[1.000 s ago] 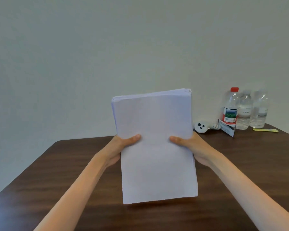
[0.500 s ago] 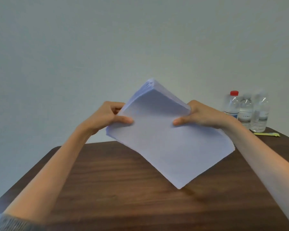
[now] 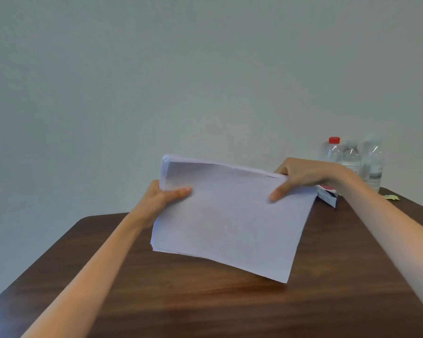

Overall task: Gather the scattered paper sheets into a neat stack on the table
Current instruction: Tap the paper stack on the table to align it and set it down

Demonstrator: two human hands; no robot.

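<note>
Hands — left hand [image 3: 162,199], right hand [image 3: 303,175] — pinch paper stack [image 3: 230,223], now rotated landscape.

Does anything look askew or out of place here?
The white paper stack is tilted, one corner low over the brown wooden table, gripped by the left hand and right hand. Its lower edge looks slightly fanned. Nothing else stands out.

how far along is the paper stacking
Done: the sheets in view form one paper stack. In hand: the left hand and right hand grip it near the top, tilted over the table. Left: lay it flat on the table, edges squared.
</note>
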